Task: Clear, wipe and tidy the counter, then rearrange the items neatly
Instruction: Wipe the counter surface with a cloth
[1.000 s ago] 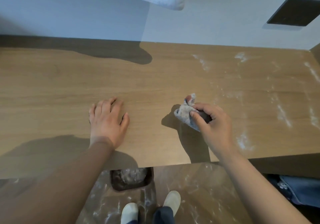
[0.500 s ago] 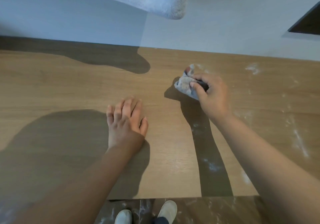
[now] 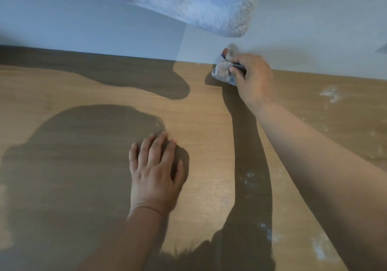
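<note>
Right hand is bunched around a crumpled grey rag, pinching it right at the back edge of the wooden worktop where it meets the pale wall. Left hand lies flat, fingers spread, palm down near the middle. White dusty smears sit off to the right. A fluffy white towel hangs above.

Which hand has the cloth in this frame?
The right hand grips the crumpled cloth at the counter's back edge, against the wall. The left hand lies flat on the counter, fingers straight, holding nothing.
</note>
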The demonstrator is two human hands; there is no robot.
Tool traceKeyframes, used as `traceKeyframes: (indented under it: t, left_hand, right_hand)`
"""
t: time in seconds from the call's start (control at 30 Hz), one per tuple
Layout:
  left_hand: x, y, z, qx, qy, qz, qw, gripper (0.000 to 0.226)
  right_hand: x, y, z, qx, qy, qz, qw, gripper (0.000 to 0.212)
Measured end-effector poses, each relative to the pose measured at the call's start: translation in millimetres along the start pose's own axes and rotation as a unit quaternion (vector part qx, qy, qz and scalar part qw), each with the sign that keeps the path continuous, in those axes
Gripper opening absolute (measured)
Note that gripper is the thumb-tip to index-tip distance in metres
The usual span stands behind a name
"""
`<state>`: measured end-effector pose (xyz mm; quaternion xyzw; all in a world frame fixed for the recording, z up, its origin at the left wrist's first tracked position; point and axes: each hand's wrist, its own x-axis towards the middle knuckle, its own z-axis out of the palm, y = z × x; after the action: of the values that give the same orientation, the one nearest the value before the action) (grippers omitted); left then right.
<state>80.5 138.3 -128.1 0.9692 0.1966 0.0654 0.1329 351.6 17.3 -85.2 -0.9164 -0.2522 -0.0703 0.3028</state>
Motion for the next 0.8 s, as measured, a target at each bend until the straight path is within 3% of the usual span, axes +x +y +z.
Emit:
traceKeyframes:
  t: [0.13,0.23,0.47,0.8]
  left_hand:
    - [0,0,0,0.005,-0.003,-0.002,1.0,0.052]
    - [0,-1,0,0.007,-0.008,-0.002,1.0,0.052]
    - [0,2,1,-0.007,0.017,-0.004,1.0,0.048]
    - [1,2,3,-0.011,0.02,-0.007,1.0,0.052]
  right_hand:
    - [7,6,22,-0.071,-0.109,-0.014,0.991,0.039]
    - [-8,8,31,-0.065,-0.162,-0.011,0.985,0.042]
    - [-59,-7,18,-0.017,-0.165,0.019,0.986,0.039]
    - [-162,-30,3,0.068,-0.09,0.087,0.99,0.028]
